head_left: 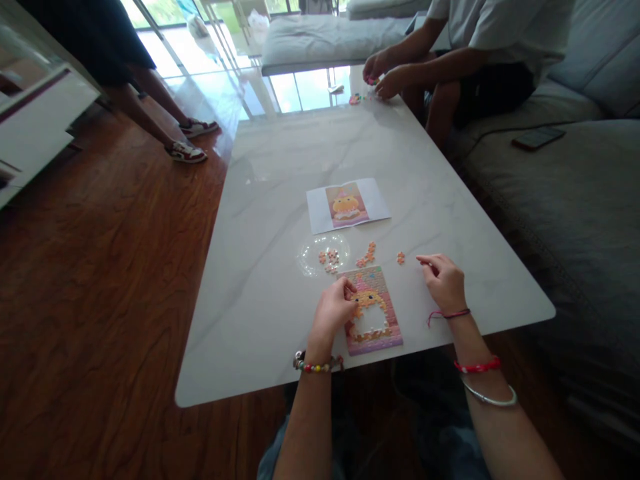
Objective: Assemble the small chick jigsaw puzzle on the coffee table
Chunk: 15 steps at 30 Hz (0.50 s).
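Note:
A small pink jigsaw puzzle (376,320) with an orange figure lies near the front edge of the white marble table (280,200), with a gap in its lower middle. My left hand (334,311) rests on the puzzle's left side, fingers curled and pinched at the orange part. My right hand (443,281) sits on the table to the right of the puzzle, fingers curled in a pinch; what they hold is too small to make out. Loose pieces (367,255) lie just beyond the puzzle, some on a clear plastic bag (320,256).
A printed reference picture (347,204) lies further up the table. At the far end a seated person's hands (384,75) handle small pieces. A grey sofa (575,200) with a phone (538,137) runs along the right. Another person's legs (165,113) stand on the wooden floor at left.

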Each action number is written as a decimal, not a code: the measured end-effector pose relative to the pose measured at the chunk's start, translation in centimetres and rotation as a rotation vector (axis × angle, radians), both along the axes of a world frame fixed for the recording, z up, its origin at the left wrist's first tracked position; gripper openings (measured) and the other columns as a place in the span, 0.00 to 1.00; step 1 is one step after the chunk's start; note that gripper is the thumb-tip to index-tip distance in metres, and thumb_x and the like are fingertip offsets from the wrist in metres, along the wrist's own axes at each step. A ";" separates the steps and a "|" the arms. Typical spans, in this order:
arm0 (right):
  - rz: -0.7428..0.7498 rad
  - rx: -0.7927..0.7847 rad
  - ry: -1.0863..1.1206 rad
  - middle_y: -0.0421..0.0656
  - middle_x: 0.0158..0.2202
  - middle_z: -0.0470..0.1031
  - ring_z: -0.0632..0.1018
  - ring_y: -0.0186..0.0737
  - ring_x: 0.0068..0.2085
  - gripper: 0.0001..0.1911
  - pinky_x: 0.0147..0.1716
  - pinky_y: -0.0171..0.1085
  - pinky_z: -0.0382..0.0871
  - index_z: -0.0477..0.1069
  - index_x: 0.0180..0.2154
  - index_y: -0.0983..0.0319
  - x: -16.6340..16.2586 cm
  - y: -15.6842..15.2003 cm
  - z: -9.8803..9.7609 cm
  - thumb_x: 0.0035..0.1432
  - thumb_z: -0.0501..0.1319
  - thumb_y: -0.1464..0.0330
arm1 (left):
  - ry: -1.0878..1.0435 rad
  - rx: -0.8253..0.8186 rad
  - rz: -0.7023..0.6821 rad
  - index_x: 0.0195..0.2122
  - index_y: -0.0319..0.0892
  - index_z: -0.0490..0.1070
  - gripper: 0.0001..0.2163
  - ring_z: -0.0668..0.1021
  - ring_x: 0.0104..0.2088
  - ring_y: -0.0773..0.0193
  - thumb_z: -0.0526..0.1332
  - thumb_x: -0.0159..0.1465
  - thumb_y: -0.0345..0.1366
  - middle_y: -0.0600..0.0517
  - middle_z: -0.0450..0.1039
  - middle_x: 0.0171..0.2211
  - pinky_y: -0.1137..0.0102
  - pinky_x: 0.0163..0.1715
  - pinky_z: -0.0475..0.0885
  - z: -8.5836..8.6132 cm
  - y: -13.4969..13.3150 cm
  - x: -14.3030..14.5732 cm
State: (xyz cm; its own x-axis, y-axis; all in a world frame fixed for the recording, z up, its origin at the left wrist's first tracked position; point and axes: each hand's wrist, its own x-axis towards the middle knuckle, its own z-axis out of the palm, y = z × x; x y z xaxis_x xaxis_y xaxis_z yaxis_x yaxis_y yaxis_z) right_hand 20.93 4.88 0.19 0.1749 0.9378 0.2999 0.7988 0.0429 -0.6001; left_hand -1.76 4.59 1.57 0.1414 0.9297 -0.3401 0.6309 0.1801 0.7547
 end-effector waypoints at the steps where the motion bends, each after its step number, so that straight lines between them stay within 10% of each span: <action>1: -0.017 -0.004 -0.004 0.45 0.31 0.72 0.70 0.36 0.28 0.13 0.33 0.37 0.66 0.73 0.35 0.64 0.1 0.2 -0.1 0.51 0.51 0.72 | -0.060 0.019 -0.009 0.28 0.41 0.64 0.08 0.63 0.20 0.72 0.57 0.46 0.25 0.60 0.56 0.18 0.76 0.20 0.57 0.2 0.4 0.4; 8: 0.051 -0.050 -0.079 0.46 0.35 0.67 0.71 0.36 0.30 0.16 0.33 0.37 0.68 0.68 0.44 0.64 -1.4 1.9 -1.6 0.51 0.55 0.68 | 0.058 0.374 0.035 0.44 0.42 0.63 0.14 0.71 0.34 0.64 0.54 0.56 0.30 0.49 0.66 0.35 0.68 0.35 0.66 0.4 2.0 6.6; 15: 0.084 -0.162 -0.168 0.46 0.39 0.65 0.73 0.37 0.35 0.15 0.32 0.35 0.68 0.68 0.42 0.61 -2.0 2.6 -1.7 0.51 0.57 0.68 | 0.141 0.342 0.029 0.46 0.42 0.63 0.14 0.71 0.41 0.58 0.53 0.57 0.29 0.43 0.65 0.43 0.63 0.40 0.66 -0.9 2.4 8.4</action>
